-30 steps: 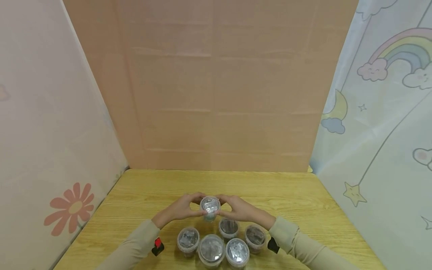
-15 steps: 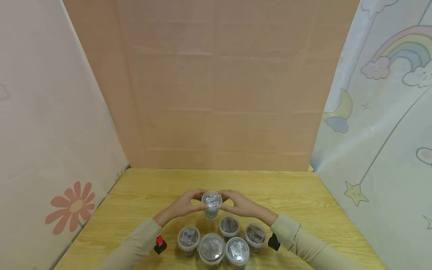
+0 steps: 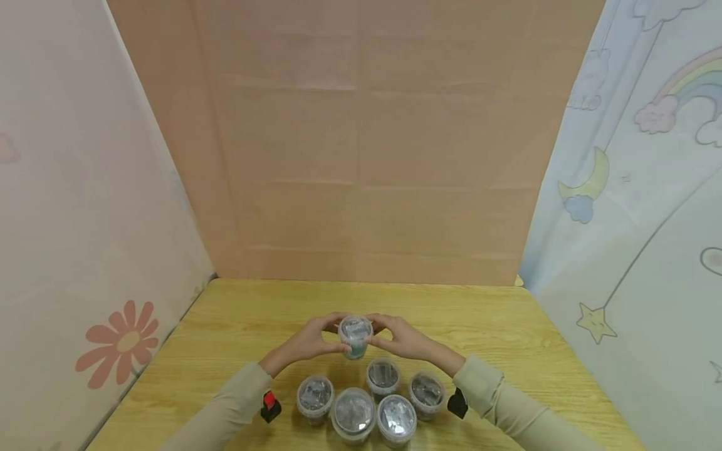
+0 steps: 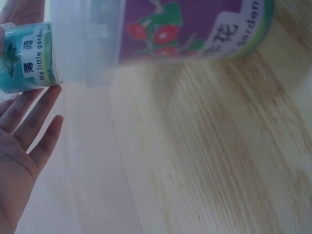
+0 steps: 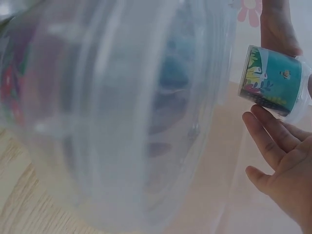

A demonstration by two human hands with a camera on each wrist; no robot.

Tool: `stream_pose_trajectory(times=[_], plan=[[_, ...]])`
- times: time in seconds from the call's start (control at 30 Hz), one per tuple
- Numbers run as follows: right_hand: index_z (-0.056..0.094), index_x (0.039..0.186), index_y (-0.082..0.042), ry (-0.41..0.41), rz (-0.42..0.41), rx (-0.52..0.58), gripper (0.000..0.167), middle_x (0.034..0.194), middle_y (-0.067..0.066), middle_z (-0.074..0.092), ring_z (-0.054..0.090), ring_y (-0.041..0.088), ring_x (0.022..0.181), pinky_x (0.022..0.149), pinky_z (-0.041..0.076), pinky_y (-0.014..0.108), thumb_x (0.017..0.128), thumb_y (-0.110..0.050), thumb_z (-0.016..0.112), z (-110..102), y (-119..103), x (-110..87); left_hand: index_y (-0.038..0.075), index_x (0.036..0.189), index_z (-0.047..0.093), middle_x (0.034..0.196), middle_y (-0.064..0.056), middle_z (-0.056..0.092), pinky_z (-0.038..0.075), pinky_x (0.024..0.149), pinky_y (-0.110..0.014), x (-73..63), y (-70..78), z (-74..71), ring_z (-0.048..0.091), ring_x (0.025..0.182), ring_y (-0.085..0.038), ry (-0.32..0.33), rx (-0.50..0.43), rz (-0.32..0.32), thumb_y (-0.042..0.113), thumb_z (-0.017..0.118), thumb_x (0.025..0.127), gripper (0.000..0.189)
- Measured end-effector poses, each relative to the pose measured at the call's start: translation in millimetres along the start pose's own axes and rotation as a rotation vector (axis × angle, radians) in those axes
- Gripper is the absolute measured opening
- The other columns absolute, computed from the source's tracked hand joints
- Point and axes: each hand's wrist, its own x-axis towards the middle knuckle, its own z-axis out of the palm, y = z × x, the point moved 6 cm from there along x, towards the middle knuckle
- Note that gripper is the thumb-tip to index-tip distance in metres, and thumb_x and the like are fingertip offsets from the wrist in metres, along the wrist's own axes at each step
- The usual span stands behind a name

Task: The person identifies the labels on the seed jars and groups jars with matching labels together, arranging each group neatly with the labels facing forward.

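A small clear-lidded plastic cup with a teal label is up in front of me between both hands. My left hand grips its left side with thumb and fingers. On the other side my right hand does likewise. In the left wrist view, the cup shows a leaf drawing and the words "My little garden"; the left hand's lower fingers reach out beneath it. The right wrist view shows garden pictures on the cup, with the right hand partly cut by the frame.
Several similar lidded cups stand on the wooden table nearer me, including a larger one and one behind it. A purple-labelled cup is close to the left wrist camera. A tan backdrop rises behind the table.
Both hands have moved slightly forward and up in the head view with the cup held between them. The other cups keep their places.
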Motion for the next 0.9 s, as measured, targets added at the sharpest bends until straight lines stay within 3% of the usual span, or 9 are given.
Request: stream_pose_trajectory(times=[0.27, 0.43, 0.57, 0.73, 0.9], plan=[[0.037, 0.140, -0.016, -0.009, 0.072, 0.094, 0.050, 0.117, 0.003, 0.063, 0.060, 0.017, 0.107, 0.092, 0.047, 0.046, 0.096, -0.032, 0.052, -4.9, 4.8, 0.0, 0.012, 0.138, 0.043, 0.126, -0.005, 0.057, 0.051, 0.087, -0.033, 3.9, 5.1, -3.0, 0.061, 0.104, -0.022, 0.005, -0.001, -0.016, 0.023, 0.071, 0.083, 0.062], [0.026, 0.146, -0.016, -0.044, 0.106, 0.190, 0.057, 0.121, 0.006, 0.061, 0.056, 0.023, 0.114, 0.096, 0.044, 0.048, 0.096, -0.027, 0.051, -3.0, 10.9, -1.3, 0.009, 0.139, 0.041, 0.126, -0.008, 0.057, 0.051, 0.088, -0.040, 3.5, 7.2, -3.2, 0.061, 0.105, -0.025, -0.011, -0.039, -0.026, 0.019, 0.069, 0.085, 0.062], [0.022, 0.148, -0.017, -0.074, 0.086, 0.264, 0.057, 0.129, 0.006, 0.055, 0.052, 0.024, 0.120, 0.100, 0.043, 0.042, 0.098, -0.023, 0.049, -0.6, 12.3, -2.5, 0.016, 0.138, 0.042, 0.127, -0.004, 0.056, 0.051, 0.088, -0.045, 3.2, 9.5, -1.9, 0.061, 0.106, -0.022, -0.031, -0.107, -0.022, 0.021, 0.069, 0.085, 0.060], [0.027, 0.146, -0.016, -0.103, 0.038, 0.339, 0.051, 0.138, 0.005, 0.046, 0.049, 0.019, 0.123, 0.099, 0.044, 0.031, 0.099, -0.019, 0.047, 0.7, 9.9, -2.8, 0.020, 0.138, 0.042, 0.127, -0.001, 0.056, 0.052, 0.086, -0.036, 3.8, 9.7, 0.6, 0.060, 0.107, -0.018, -0.050, -0.154, -0.004, 0.027, 0.068, 0.085, 0.060], [0.030, 0.144, -0.013, -0.112, -0.005, 0.369, 0.047, 0.138, 0.007, 0.046, 0.049, 0.019, 0.123, 0.098, 0.044, 0.031, 0.099, -0.018, 0.045, -1.0, 5.9, -2.9, 0.020, 0.139, 0.042, 0.127, -0.001, 0.056, 0.051, 0.086, -0.031, 4.3, 9.3, 1.5, 0.059, 0.107, -0.017, -0.060, -0.172, -0.021, 0.030, 0.065, 0.087, 0.058]])
